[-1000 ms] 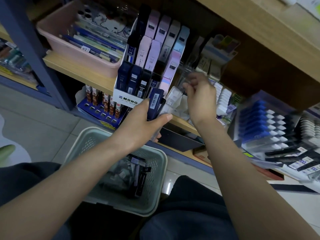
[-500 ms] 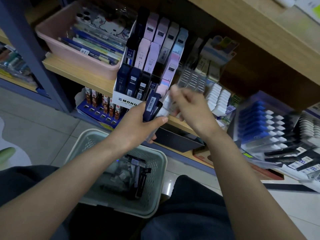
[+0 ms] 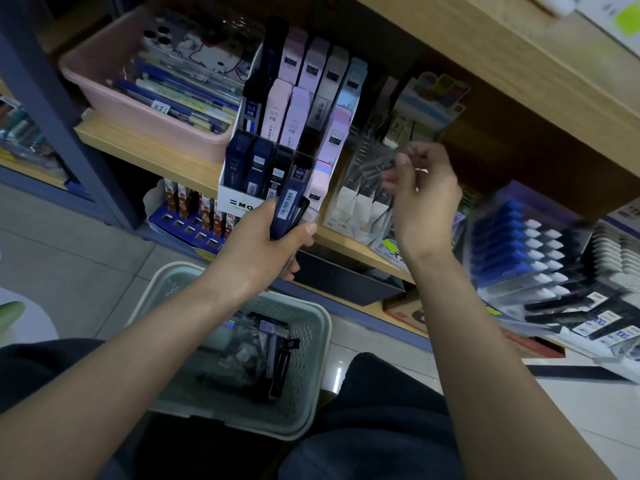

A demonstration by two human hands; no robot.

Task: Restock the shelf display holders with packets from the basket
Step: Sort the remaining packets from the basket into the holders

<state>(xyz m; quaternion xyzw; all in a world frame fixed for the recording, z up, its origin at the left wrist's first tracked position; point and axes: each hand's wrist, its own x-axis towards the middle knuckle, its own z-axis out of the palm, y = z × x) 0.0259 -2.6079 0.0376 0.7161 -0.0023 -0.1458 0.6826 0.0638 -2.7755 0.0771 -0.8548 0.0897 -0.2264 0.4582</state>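
Several packets (image 3: 289,211) in left hand (image 3: 266,245) (shelf edge (image 3: 349,244)) — right hand (image 3: 420,206) pinches blurred packet (image 3: 378,164).

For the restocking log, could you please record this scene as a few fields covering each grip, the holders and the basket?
Left grip: holds a stack of dark blue flat packets in front of the white MONO cardboard display
Right grip: pinches a slim dark packet, blurred, over the clear plastic holder
Basket: pale green perforated plastic basket, below both hands, packets inside
Shelf neighbour: pink plastic tray, left of the MONO display
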